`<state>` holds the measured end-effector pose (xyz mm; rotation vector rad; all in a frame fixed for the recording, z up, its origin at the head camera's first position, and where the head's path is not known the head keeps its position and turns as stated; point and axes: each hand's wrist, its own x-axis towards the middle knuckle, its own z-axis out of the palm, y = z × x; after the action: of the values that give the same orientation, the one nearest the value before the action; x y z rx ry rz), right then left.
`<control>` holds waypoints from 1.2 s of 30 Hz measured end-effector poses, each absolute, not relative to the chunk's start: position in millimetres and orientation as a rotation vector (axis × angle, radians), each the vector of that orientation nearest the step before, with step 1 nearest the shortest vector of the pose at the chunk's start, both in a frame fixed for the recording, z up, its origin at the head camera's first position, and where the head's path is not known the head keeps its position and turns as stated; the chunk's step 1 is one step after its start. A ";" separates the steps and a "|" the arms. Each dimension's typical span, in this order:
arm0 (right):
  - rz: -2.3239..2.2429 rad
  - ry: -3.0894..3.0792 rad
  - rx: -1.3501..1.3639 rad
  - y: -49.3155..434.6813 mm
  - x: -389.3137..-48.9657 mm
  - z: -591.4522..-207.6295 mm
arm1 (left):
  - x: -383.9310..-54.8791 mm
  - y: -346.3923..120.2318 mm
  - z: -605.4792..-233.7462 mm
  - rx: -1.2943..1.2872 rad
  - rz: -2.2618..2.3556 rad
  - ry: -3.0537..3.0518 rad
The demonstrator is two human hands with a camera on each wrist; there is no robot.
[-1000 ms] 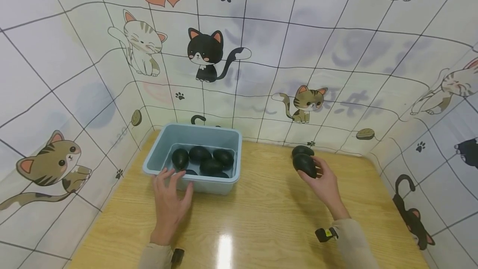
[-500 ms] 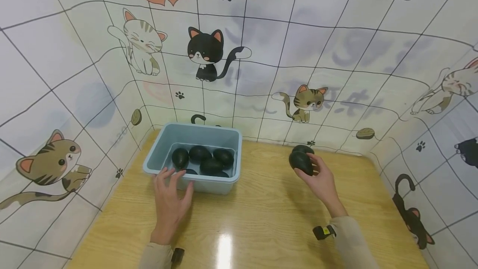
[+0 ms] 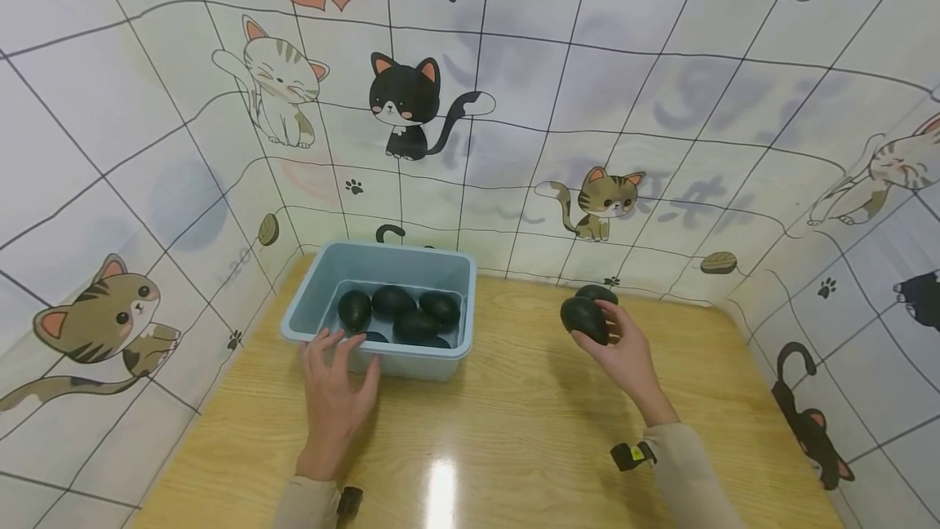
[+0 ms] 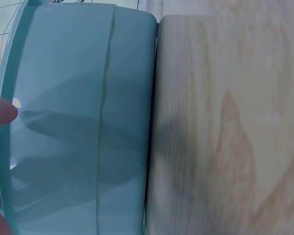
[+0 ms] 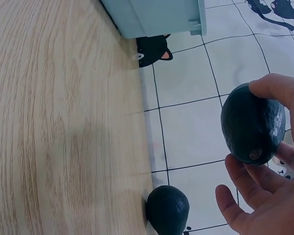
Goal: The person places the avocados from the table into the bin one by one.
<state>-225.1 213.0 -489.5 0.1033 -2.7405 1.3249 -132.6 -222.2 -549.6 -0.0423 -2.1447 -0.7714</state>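
Note:
In the head view my right hand (image 3: 624, 353) grips a dark green avocado (image 3: 584, 319) above the table, thumb and fingers around its sides. The right wrist view shows this avocado (image 5: 252, 125) with its stem end facing the camera. Behind it, on the table near the wall, lies another avocado (image 3: 598, 294), partly hidden. My left hand (image 3: 336, 398) holds the front rim of a light blue plastic bin (image 3: 419, 366), fingers over the rim and thumb against the front. Several avocados (image 3: 392, 301) lie inside the bin, the nearest partly hidden by its front wall.
The wooden table (image 3: 499, 431) reaches back to a white wall covering (image 3: 514, 88) printed with cats and grid lines, which also encloses both sides. The bin stands at the back left, close to the wall.
My right hand has moved slightly left with the avocado, which tilts a little more. The left hand, the bin and its avocados stay where they were.

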 end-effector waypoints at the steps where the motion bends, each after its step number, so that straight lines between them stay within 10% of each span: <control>1: 1.320 -2.743 0.111 212.4 -224.9 -489.0 | -132.6 -222.5 -549.6 -0.041 -0.771 -2.150; 36: 1.354 -2.650 0.272 188.7 -230.0 -468.5 | -132.9 -223.6 -548.2 -0.036 -0.778 -2.168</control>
<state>-230.0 188.7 -468.5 0.2719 -2.6499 1.3539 -132.9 -223.6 -548.2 -0.0364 -2.1677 -0.7777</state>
